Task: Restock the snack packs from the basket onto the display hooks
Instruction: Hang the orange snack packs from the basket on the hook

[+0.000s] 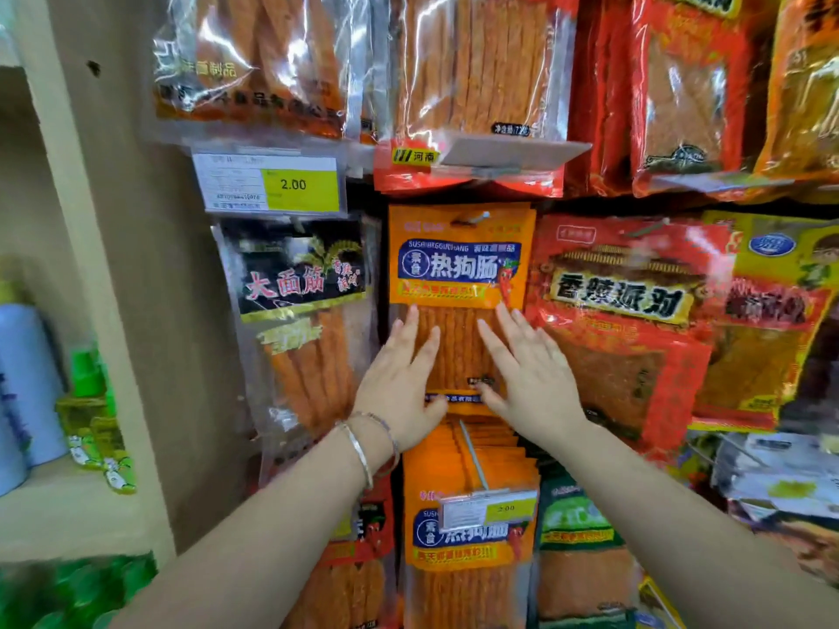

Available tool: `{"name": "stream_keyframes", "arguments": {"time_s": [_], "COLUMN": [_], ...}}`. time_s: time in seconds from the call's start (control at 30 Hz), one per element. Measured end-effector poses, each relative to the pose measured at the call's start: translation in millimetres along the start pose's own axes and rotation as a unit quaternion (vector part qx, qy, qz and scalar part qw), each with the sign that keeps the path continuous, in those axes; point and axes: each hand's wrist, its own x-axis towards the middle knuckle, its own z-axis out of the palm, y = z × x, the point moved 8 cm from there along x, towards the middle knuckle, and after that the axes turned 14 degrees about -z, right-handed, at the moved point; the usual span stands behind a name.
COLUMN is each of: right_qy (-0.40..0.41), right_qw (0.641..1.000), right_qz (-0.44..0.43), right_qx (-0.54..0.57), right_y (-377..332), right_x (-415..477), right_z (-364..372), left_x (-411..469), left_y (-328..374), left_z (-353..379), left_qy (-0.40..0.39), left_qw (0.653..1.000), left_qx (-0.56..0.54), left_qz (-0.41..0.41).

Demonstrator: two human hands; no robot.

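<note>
Pressure looks like the purpose here: your left hand [399, 379] and right hand [531, 379] lie flat, fingers straight and grasping nothing, against the orange snack pack [458, 274]. It hangs on its display hook [476, 217] in the middle row, and you are probably smoothing it square. No basket shows.

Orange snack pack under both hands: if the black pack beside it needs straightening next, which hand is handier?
Probably the left hand: it lies on the left half of the orange snack pack, beside the black pack. The right hand lies toward the red pack and would have to cross.
</note>
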Motion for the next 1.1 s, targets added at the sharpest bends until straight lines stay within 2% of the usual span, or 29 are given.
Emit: {"name": "stream_keyframes", "arguments": {"time_s": [0.2,0.3,0.4,0.53,0.63,0.73,0.8,0.87,0.97,1.1], "right_qy": [-0.128,-0.172,-0.128,-0.029,0.019,0.03,0.011,-0.036,-0.125,-0.28], "right_qw": [0.99,0.977,0.955,0.92,0.866,0.82,0.792,0.759,0.704,0.648], "right_qz": [0.031,0.057,0.114,0.16,0.21,0.249,0.276,0.31,0.352,0.375], "right_qx": [0.044,0.109,0.243,0.357,0.454,0.515,0.545,0.571,0.604,0.601], "right_y": [6.2,7.2,10.0,2.8,-13.7,-51.1,-86.6,-127.8,-199.8,-302.5], "right_x": [23.6,40.2,48.6,24.9,-19.5,-84.1,-136.4,-193.2,-278.5,-368.3], "right_z": [35.5,35.8,16.6,-22.8,-39.2,-42.1,-35.7,-22.0,-6.1,3.5], "left_x": [30.9,36.4,25.9,-12.6,-69.0,-156.1,-225.3,-304.3,-435.6,-590.6], "left_y": [-9.8,-14.0,-13.2,6.0,14.3,11.2,-1.8,-25.9,-64.0,-102.5], "left_z": [19.1,27.4,28.9,1.3,-23.0,-24.4,-4.0,27.3,64.8,73.7], "left_qy": [-0.063,-0.139,-0.172,-0.112,-0.063,-0.044,-0.076,-0.136,-0.208,-0.26], "left_qw": [0.996,0.985,0.972,0.971,0.951,0.934,0.923,0.889,0.796,0.692], "left_qx": [0.012,-0.012,-0.076,-0.178,-0.285,-0.336,-0.338,-0.34,-0.334,-0.28], "left_qz": [-0.057,-0.105,-0.142,-0.112,-0.1,-0.114,-0.168,-0.274,-0.46,-0.612]}}
